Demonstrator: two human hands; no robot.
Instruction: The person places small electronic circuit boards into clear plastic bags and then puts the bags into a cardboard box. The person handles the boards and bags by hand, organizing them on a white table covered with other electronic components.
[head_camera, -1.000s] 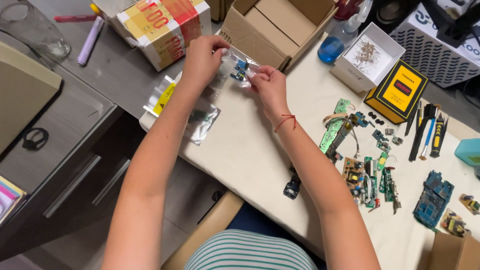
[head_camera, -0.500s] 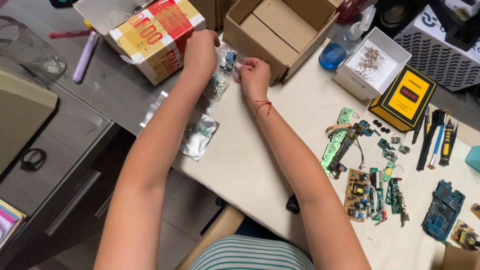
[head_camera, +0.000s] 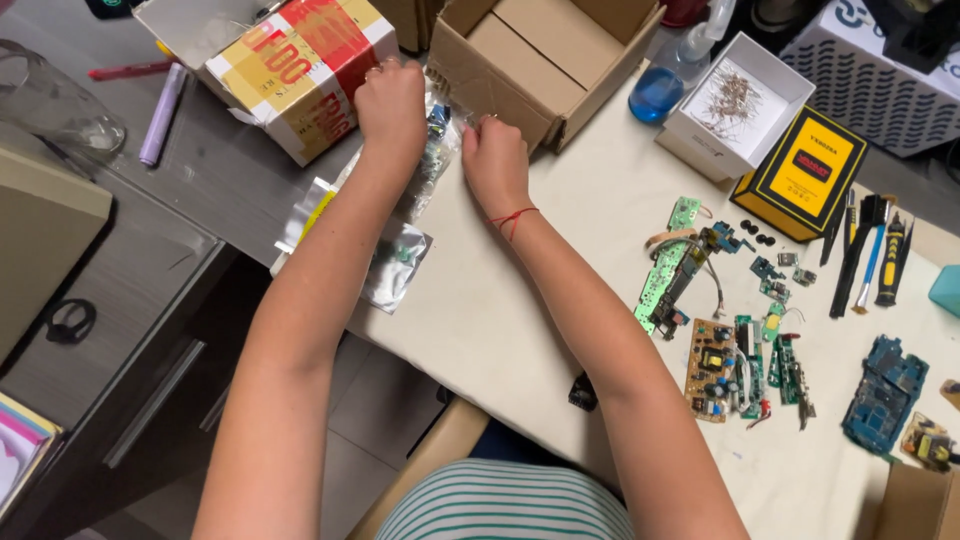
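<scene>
Nearby, open cardboard box (head_camera: 545, 60), circuit boards (head_camera: 740, 330).

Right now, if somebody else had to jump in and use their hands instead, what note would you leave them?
Left hand: closed on the clear plastic bag, held up at the edge of the open cardboard box.
Right hand: pinching the same bag from the other side.
A small circuit board shows inside the bag.
Flat silver bags lie below the left arm on the table.
More circuit boards lie spread out to the right, not bagged.
Whether the bag is sealed cannot be seen.
</scene>
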